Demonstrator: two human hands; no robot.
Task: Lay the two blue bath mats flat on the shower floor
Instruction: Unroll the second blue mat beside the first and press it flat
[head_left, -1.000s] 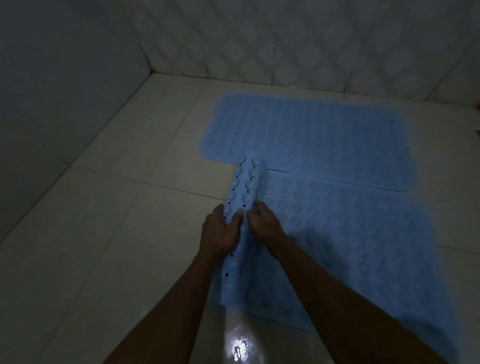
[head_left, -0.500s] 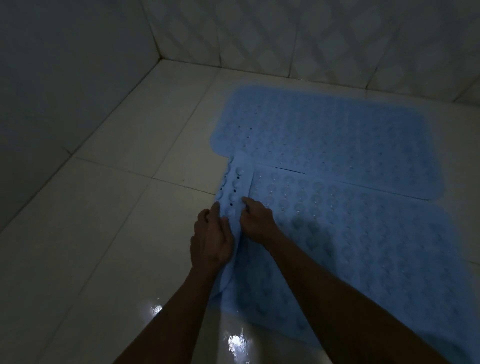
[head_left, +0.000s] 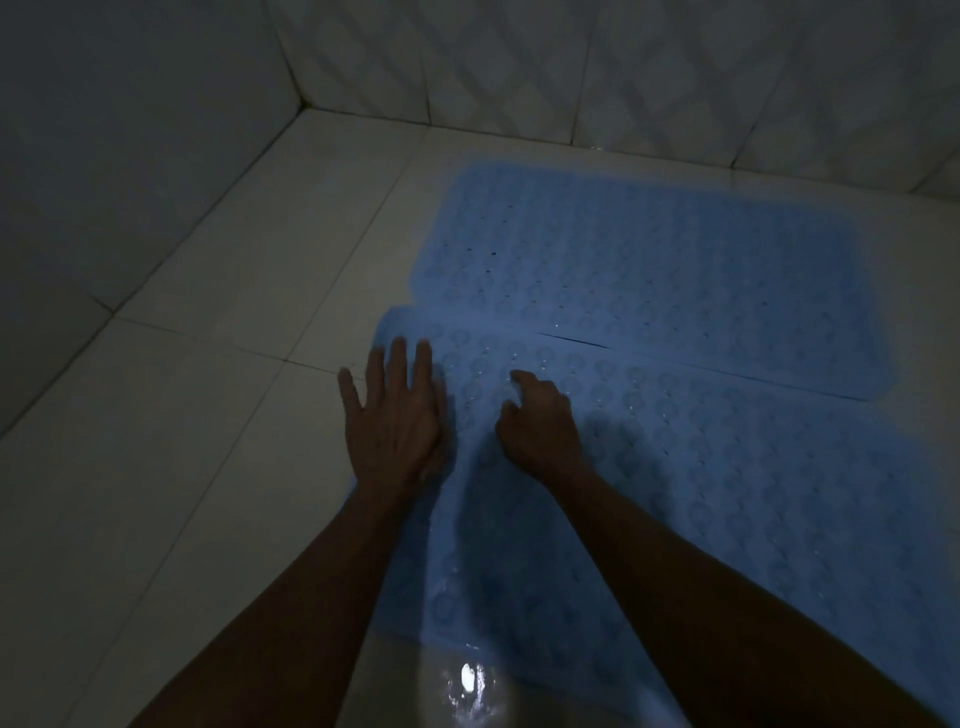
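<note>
Two blue bath mats with small holes and round bumps lie on the pale tiled shower floor. The far mat (head_left: 649, 270) lies flat near the back wall. The near mat (head_left: 727, 493) is spread out beside it, and its far edge slightly overlaps the far mat. My left hand (head_left: 395, 415) presses flat, fingers spread, on the near mat's left edge, partly on the tile. On the mat just to the right rests my right hand (head_left: 540, 421), its fingers curled and holding nothing.
Tiled walls (head_left: 571, 67) close the corner at the back and along the left (head_left: 104, 156). Bare white floor tiles (head_left: 182, 441) stretch to the left of the mats. A wet glint (head_left: 467, 675) shines on the floor near my arms.
The rolled left end of the near mat has been unrolled and now lies flat. My left hand has opened and spread on it. My right hand has let go.
</note>
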